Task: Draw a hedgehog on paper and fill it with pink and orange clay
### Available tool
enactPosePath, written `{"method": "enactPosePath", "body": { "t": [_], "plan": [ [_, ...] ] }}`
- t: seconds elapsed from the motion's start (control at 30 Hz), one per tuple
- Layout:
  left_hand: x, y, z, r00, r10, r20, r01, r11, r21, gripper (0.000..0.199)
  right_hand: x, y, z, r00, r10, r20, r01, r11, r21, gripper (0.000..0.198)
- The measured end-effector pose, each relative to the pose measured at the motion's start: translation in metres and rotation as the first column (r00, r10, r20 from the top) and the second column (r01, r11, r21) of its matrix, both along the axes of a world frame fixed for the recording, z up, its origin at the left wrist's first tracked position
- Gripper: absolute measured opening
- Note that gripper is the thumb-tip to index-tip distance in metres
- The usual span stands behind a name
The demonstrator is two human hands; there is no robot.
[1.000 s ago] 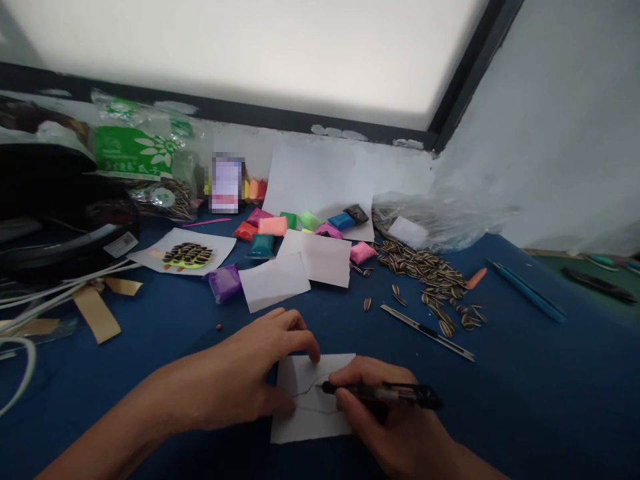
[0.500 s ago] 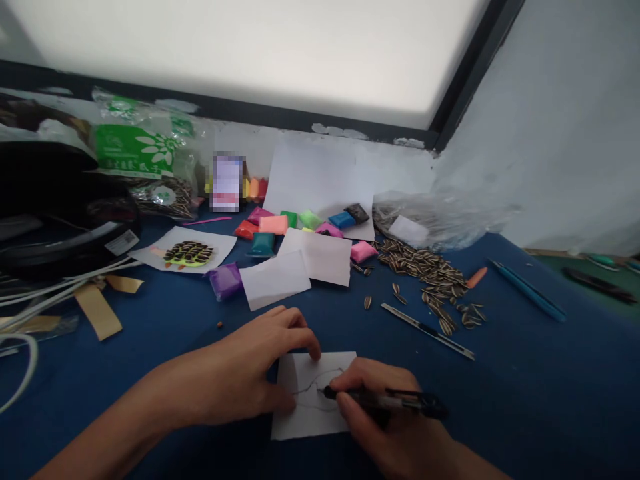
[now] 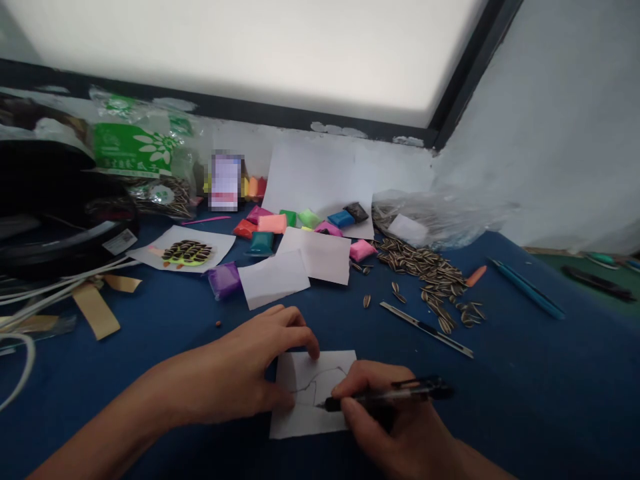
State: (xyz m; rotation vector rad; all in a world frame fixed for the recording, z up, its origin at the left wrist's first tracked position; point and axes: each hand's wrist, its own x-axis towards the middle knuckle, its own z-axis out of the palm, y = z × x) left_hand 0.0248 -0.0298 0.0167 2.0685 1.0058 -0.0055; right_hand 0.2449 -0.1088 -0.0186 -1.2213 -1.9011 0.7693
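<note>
A small white sheet of paper [image 3: 300, 424] lies on the blue tabletop near the front, with a thin line drawing on it. My right hand [image 3: 395, 413] grips a black pen [image 3: 380, 397], its tip on the paper beside a drawn vertical line. The fingers of my left hand [image 3: 250, 373] are spread, thumb and fingertips resting on the paper's left and top edges. Farther back, a white card [image 3: 225, 241] carries a yellow-green clay shape covered with dark seeds.
Sunflower seeds [image 3: 423, 263] are heaped at the right, near a slim utility knife [image 3: 427, 329] and blue tweezers [image 3: 527, 288]. Coloured clay packets [image 3: 261, 243] and blank cards [image 3: 275, 280] sit mid-table. A green seed bag [image 3: 145, 153], a phone [image 3: 225, 181] and white cables [image 3: 55, 293] are at the left and back.
The pen tip has moved down the paper, leaving a longer vertical line in the drawing. My right hand shifted slightly with it; my left hand has stayed nearly still.
</note>
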Motion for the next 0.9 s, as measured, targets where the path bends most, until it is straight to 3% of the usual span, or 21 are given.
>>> {"method": "enactPosePath", "body": {
  "t": [0.17,0.53,0.9],
  "plan": [
    [0.0000,-0.0005,0.0010,1.000,-0.004,0.004,0.004,1.000,0.009,0.045,0.0029,0.0003,0.0004,0.997,-0.044,0.063,0.046,0.999,-0.029,0.016],
    [0.0027,-0.0013,0.0008,1.000,-0.002,-0.022,0.002,1.000,0.031,0.041,-0.0007,-0.0021,-0.0067,0.999,-0.035,0.009,0.033,0.990,0.138,0.018],
    [0.0012,-0.0007,-0.0032,1.000,-0.006,-0.004,0.006,0.999,0.035,0.041,-0.0022,-0.0030,-0.0014,0.998,-0.015,0.054,0.007,0.990,0.138,0.018]
  ]
}}
